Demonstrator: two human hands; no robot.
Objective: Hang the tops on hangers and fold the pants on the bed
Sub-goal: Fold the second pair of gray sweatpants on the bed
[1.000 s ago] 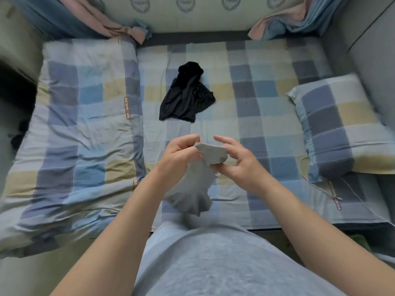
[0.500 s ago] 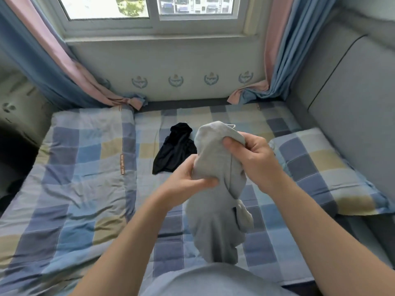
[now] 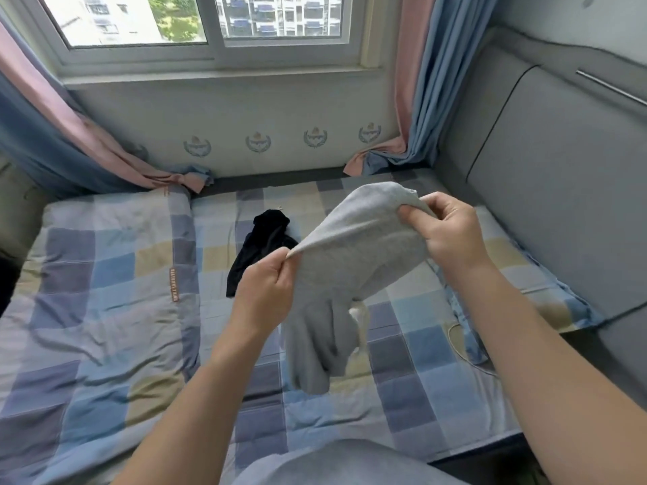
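Above the bed (image 3: 105, 309), a grey garment (image 3: 353, 260) is pinched by both hands, left hand (image 3: 266, 288) and right hand (image 3: 451, 236); a slackened pinch could let it drop in a heap.

bed (image 3: 402, 397) | black garment (image 3: 261, 246) near middle | quilt (image 3: 98, 292) on left | pillow (image 3: 553, 295) on right

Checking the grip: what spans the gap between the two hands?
In the head view, the light grey fabric garment stretches from the left hand to the right hand, both gripping its edge.
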